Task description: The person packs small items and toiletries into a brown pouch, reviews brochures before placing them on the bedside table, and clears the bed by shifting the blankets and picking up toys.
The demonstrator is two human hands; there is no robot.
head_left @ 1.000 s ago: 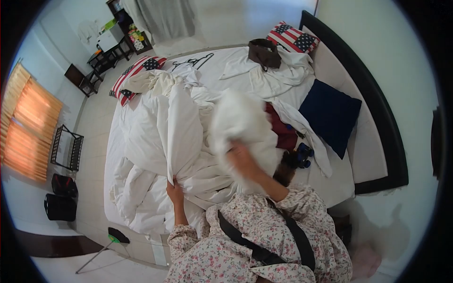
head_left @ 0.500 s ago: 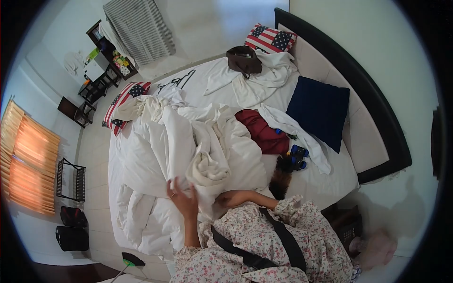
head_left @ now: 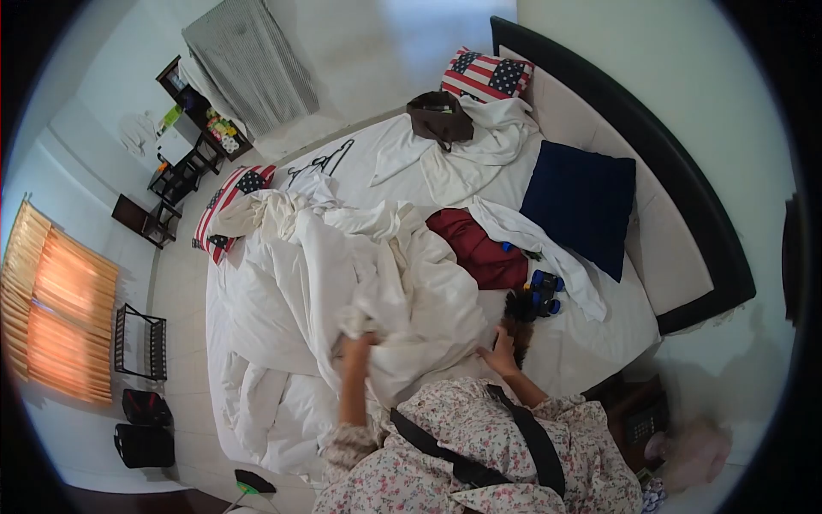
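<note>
A rumpled white duvet [head_left: 291,317] is heaped over the near part of the bed, with cream-white cloth bunched on top. My left hand [head_left: 356,348], smeared by motion, is closed on a fold of this white cloth [head_left: 364,321]. At the duvet's right edge rests my right hand [head_left: 502,353], its thumb and fingers apart. Just beside it lies a brown and black furry thing [head_left: 519,330]. A toy with blue wheels [head_left: 545,294] sits behind the fur, close to a dark red cloth [head_left: 484,250].
A navy pillow [head_left: 578,210] leans by the headboard [head_left: 651,154]. Flag-patterned pillows [head_left: 486,75] lie at the far corner and left edge. A dark brown bag [head_left: 441,120] and black hangers [head_left: 324,163] are on the sheet. A broom [head_left: 253,481] stands at the lower left.
My left hand has gone from spread fingers to gripping the cloth, and the rolled cream bundle has loosened. My right hand has moved right, from the bundle to the duvet's edge.
</note>
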